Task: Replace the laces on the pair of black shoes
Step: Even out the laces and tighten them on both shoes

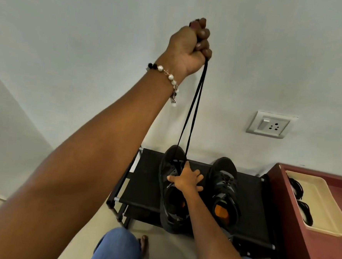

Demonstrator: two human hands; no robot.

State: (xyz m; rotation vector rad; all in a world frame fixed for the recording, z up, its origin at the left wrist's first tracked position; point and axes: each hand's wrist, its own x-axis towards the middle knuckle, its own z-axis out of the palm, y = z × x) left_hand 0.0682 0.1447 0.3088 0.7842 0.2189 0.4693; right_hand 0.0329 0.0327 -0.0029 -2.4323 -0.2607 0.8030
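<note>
Holding black bundles: cream tray [320, 200]

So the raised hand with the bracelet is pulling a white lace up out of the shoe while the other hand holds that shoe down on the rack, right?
Not quite: the lace is black, not white, as the head view shows. The rest holds: the left hand, wearing the bracelet, grips it raised, while the right hand presses the left shoe down on the rack.

Two black shoes [174, 189], one lace [191, 110], one rack [142, 187], one tray [321, 208], two hands [188, 48].
</note>
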